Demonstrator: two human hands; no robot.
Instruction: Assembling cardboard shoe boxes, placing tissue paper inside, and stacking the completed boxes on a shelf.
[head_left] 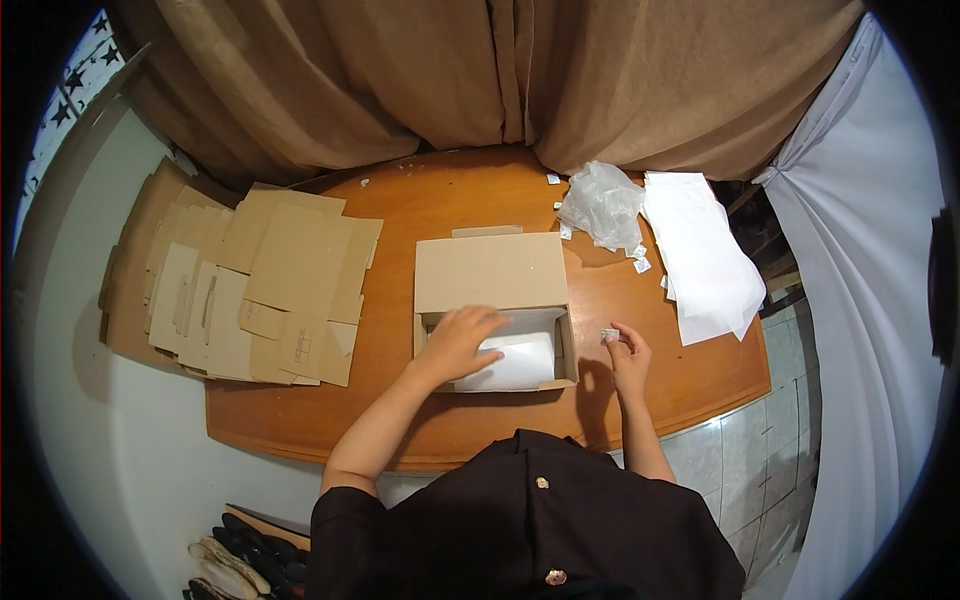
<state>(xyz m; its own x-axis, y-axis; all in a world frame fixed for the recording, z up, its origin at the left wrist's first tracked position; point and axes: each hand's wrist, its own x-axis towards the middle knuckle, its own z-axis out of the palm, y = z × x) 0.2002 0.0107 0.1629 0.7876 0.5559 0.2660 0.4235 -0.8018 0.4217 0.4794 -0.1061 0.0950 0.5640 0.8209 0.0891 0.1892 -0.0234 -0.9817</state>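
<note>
An open cardboard box [490, 272] stands at the middle of the table, its lid flap folded back. White paper [518, 365] lines the inside. Over the left part of the box is my left hand [460, 345], fingers stretched out and apart, holding nothing I can see; whether it touches the paper I cannot tell. Just right of the box, my right hand [630, 362] pinches a small white sachet with printing [609, 336] between thumb and fingers, above the tabletop.
Flattened cardboard boxes [290, 245] are piled at the left. At the right back lies a crumpled clear plastic bag [603, 205] with several small sachets [642, 266] around it. A stack of white paper sheets [700, 255] lies by the right edge. Brown curtains [450, 70] hang behind the table [400, 440].
</note>
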